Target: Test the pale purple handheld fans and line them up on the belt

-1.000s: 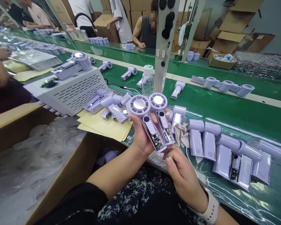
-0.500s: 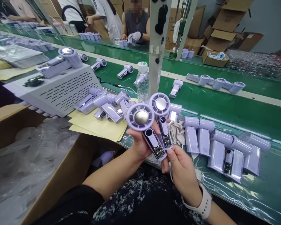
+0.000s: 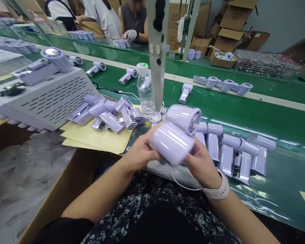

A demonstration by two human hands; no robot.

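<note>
Two lilac handheld fans are held together in front of me. The nearer fan point(image 3: 171, 143) is slightly blurred, its smooth barrel facing me; the farther fan point(image 3: 183, 117) shows its slotted round end pointing right. My left hand point(image 3: 142, 150) grips the nearer one from the left. On the right my right hand point(image 3: 202, 162) is closed round the nearer fan's right side, and its fingertips are hidden behind it. A white cable point(image 3: 180, 184) hangs below the fans and runs to my right wrist. The fans' handles are mostly hidden.
Several lilac fans point(image 3: 113, 122) lie on yellow paper point(image 3: 101, 144) at left, more point(image 3: 227, 159) at right. A clear bottle point(image 3: 145, 93) stands by a white post point(image 3: 156, 67). A vented grey box point(image 3: 58, 98) is left; an open carton point(image 3: 48, 200) lower left. A person point(image 3: 134, 20) sits across.
Both fans have been turned over, from circuit boards and silver discs showing to smooth barrels. My hands have moved up and apart round them. The view has shifted slightly right.
</note>
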